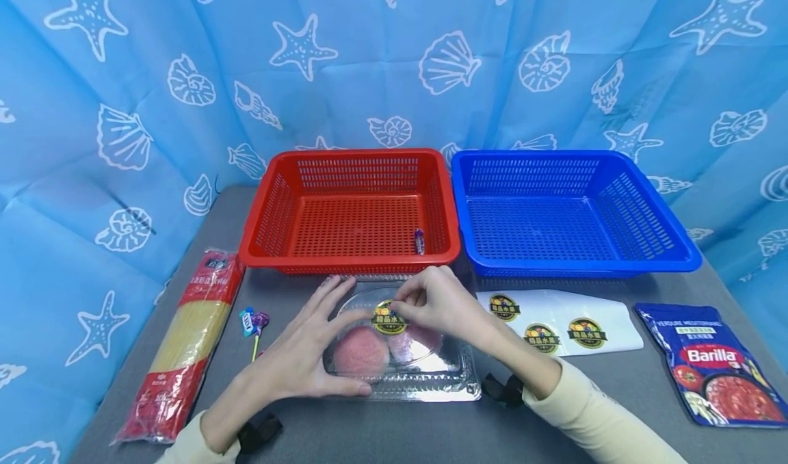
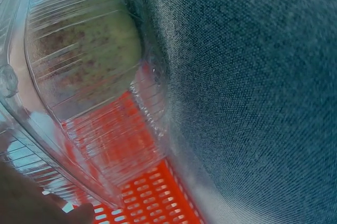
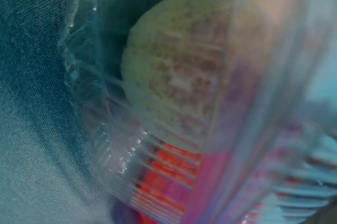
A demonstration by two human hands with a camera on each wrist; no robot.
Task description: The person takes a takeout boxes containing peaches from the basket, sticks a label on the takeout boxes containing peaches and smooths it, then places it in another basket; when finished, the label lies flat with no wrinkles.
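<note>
A clear plastic clamshell box (image 1: 425,386) lies on the grey table with its lid down. Round pinkish fruits that look like peaches (image 1: 360,353) show through it; the left wrist view has one fruit (image 2: 100,50) behind ribbed plastic, and the right wrist view shows a greenish, speckled fruit (image 3: 176,71). My left hand (image 1: 301,358) spans the box's left side, fingers stretched toward the far edge and thumb along the near side. Over the lid, my right hand (image 1: 438,301) pinches the right edge of a black-and-gold label sticker (image 1: 386,319), which overlaps the lid's middle.
Behind the box stand a red basket (image 1: 351,268) with a small wrapped candy (image 1: 419,241) inside, and a blue basket (image 1: 579,267). A sticker sheet (image 1: 606,310) and a Barilla sauce pouch (image 1: 714,368) lie right. Packaged noodles (image 1: 187,344) and lollipops (image 1: 255,321) lie left.
</note>
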